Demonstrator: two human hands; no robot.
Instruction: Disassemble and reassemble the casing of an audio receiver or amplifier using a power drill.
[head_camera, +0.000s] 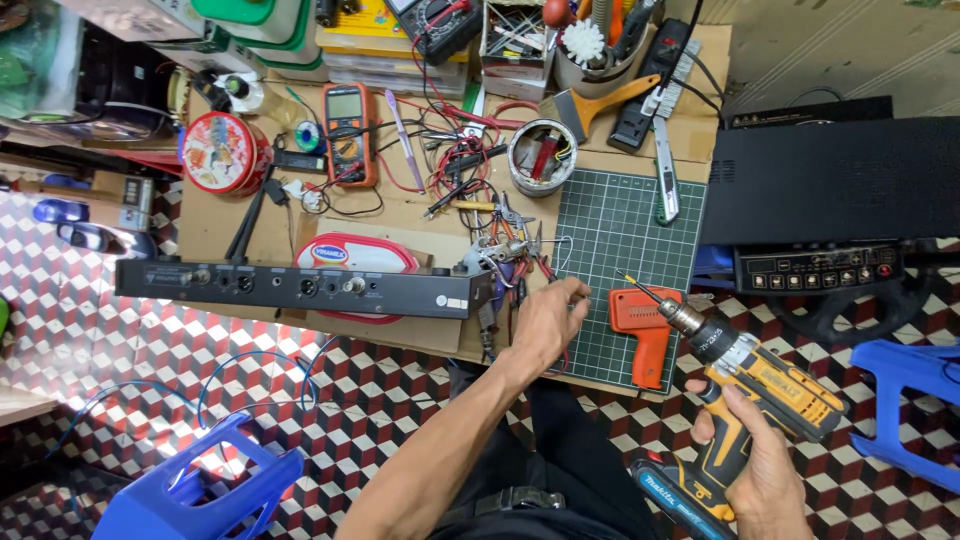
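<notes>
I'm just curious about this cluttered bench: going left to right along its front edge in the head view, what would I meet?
Long black panel unit → left hand → orange soldering gun on the green cutting mat → yellow cordless drill held in the right hand.

Bare forearms and hands, dark trousers (570, 450) with a black belt (510, 498).

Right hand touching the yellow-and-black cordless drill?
Touching. Head view shows the right hand wrapped around the yellow-and-black cordless drill's grip, fingers closed on it.
</notes>
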